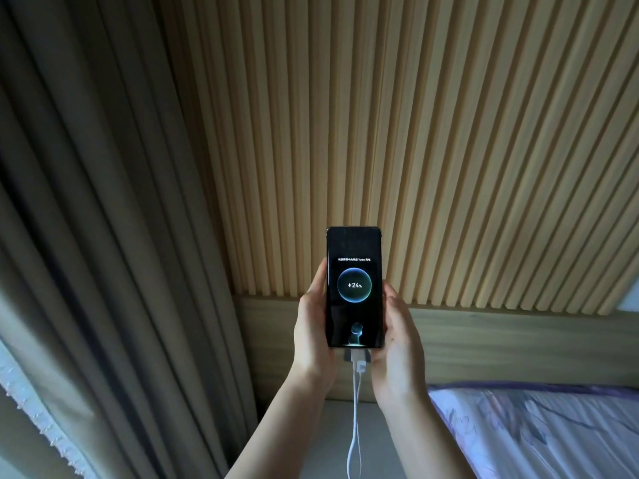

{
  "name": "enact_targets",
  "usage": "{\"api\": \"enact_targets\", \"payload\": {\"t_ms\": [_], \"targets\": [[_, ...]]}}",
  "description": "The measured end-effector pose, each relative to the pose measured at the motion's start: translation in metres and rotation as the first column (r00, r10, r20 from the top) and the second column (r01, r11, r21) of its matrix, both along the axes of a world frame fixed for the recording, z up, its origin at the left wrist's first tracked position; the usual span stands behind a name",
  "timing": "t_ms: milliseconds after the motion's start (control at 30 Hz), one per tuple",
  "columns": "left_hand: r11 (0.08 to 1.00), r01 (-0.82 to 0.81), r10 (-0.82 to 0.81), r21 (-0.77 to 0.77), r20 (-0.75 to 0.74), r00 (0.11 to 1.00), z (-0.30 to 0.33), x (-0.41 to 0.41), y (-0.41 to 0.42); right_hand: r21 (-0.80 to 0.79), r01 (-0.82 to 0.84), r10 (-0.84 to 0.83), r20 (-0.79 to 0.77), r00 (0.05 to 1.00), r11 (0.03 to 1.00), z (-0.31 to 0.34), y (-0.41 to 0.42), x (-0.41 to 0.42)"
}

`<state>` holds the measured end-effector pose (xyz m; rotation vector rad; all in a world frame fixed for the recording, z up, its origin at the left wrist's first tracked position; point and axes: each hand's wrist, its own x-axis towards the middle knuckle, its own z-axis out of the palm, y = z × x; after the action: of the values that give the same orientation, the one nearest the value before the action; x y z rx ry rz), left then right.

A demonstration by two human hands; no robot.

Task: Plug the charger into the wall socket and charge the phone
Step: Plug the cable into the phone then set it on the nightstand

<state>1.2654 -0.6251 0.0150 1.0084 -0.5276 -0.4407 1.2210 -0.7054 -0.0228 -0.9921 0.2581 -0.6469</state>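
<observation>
A black phone (354,288) stands upright in front of the wall, held between both of my hands. Its screen is lit and shows a charging circle with a lightning bolt and 24%. My left hand (311,335) grips its left edge and my right hand (397,340) grips its right edge. A white cable (355,426) hangs down from the phone's bottom end in a loop. Just under the phone sits a white charger plug (359,364) against a dark wall socket (347,358), which the phone and my hands mostly hide.
A slatted wooden wall panel (415,150) fills the background, with a plain wooden band (518,344) below it. Heavy beige curtains (96,236) hang on the left. A bed with a pale purple patterned sheet (553,433) lies at the lower right.
</observation>
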Motion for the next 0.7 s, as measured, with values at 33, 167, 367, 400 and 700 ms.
{"api": "enact_targets", "payload": {"t_ms": [33,167,367,400,700], "targets": [[1.000,-0.002,0.002,0.000,-0.003,1.000,-0.002,0.001,-0.001,-0.002,-0.001,0.001,0.000,1.000,1.000,-0.002,-0.001,0.001],[1.000,-0.019,0.019,0.004,0.015,1.000,-0.011,0.008,-0.003,0.002,0.003,-0.003,0.006,1.000,1.000,-0.009,-0.004,0.006],[1.000,-0.012,0.013,0.009,-0.100,0.995,-0.035,0.023,-0.005,0.021,0.027,-0.026,-0.054,0.998,0.999,-0.030,-0.008,0.018],[1.000,-0.013,0.014,0.005,-0.121,0.993,-0.040,0.026,-0.005,0.025,0.020,-0.019,-0.058,0.998,0.999,-0.036,-0.009,0.021],[0.996,-0.085,0.070,-0.039,-0.284,0.956,-0.112,0.044,0.002,0.111,-0.094,0.105,-0.099,0.990,0.989,-0.099,-0.009,0.034]]}}
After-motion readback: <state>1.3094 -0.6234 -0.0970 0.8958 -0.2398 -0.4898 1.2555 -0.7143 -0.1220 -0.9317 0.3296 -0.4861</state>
